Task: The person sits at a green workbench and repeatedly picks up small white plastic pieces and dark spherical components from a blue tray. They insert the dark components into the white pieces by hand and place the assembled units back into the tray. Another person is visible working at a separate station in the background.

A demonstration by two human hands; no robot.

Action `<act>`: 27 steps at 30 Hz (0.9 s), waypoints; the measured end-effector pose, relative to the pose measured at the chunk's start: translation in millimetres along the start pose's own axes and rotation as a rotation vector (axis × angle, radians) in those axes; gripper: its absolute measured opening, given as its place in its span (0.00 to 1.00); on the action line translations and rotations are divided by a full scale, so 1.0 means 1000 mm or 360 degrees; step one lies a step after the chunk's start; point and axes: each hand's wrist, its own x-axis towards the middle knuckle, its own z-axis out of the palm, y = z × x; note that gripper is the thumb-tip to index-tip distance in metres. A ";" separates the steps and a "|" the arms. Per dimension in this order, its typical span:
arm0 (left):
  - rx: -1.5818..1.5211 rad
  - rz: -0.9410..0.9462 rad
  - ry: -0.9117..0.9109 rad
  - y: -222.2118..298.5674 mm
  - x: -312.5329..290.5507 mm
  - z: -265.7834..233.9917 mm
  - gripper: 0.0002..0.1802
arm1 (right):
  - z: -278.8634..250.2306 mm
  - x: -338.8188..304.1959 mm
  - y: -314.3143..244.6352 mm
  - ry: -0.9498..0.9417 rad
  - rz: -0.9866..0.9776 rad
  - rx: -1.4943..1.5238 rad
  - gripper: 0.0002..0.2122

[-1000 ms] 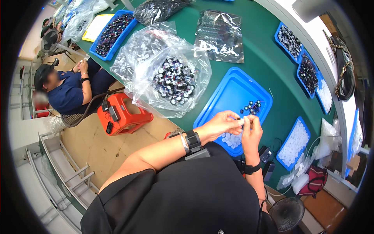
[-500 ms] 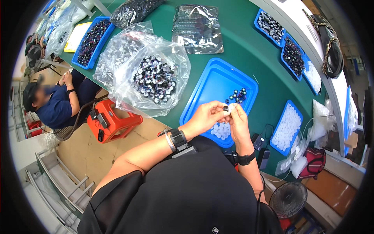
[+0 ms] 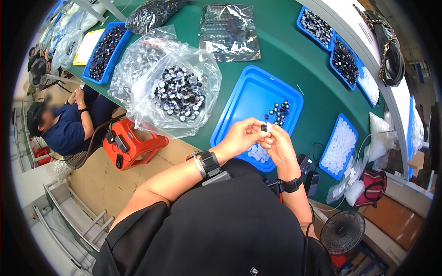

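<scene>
Over the near part of a blue tray [image 3: 238, 94], my two hands meet at the fingertips. My left hand [image 3: 242, 138] pinches a small black cylindrical piece [image 3: 264, 128]. Against its right end is a small white cap [image 3: 269, 125], pinched by the fingers of my right hand [image 3: 281, 146]. Whether the two pieces are joined I cannot tell. Inside the tray, several dark shiny round pieces [image 3: 282, 109] lie beyond my fingers. A pile of translucent white caps [image 3: 258, 152] lies at its near end, partly covered by my hands.
Left of the tray, an open clear bag [image 3: 179, 94] holds black-and-white pieces. A blue tray of white caps [image 3: 339, 145] stands to the right, with other filled trays [image 3: 345, 62] beyond. At left a person [image 3: 69, 122] sits near a red stool [image 3: 131, 145].
The whole view has shifted slightly. My hands stay together, and my right fingers have curled a little closer around the white cap beside the black piece.
</scene>
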 end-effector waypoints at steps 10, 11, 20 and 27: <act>0.0094 -0.0028 0.0034 -0.010 0.003 -0.002 0.11 | 0.002 0.000 0.008 0.0109 -0.0233 -0.0312 0.05; 0.0125 -0.0030 0.0037 -0.010 0.004 -0.001 0.11 | 0.002 0.000 0.009 0.0091 -0.0321 -0.0405 0.04; -0.0045 -0.0130 -0.0029 -0.008 0.001 -0.004 0.11 | -0.005 0.006 0.016 0.0034 -0.0723 -0.0949 0.05; -0.0127 -0.0078 -0.0040 -0.003 0.002 -0.003 0.11 | 0.000 0.004 0.004 -0.0053 -0.0323 -0.0541 0.05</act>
